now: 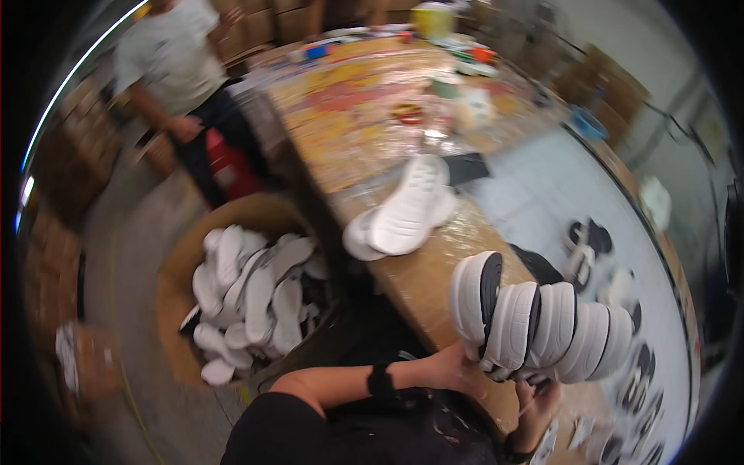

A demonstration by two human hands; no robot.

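A row of several white shoe soles point(552, 329), some with dark edges, stands side by side above the table's near part. My left hand point(457, 370) grips its lower left end, the fingertips partly hidden by the soles. From below, my right hand point(539, 404) is closed on the underside of the same row. A small pile of white soles point(407, 209) lies farther off on the table's brown wrapped edge point(442, 267). Left of my left arm stands a cardboard box point(182, 310) filled with many loose white soles point(260, 298).
More black and white soles point(583, 244) lie along the pale table surface point(542, 182) at right. A tape roll point(407, 114) and a yellow bucket point(434, 21) sit on the far table part. Another person point(170, 62) stands at far left; a blue bowl point(589, 124) is by the wall.
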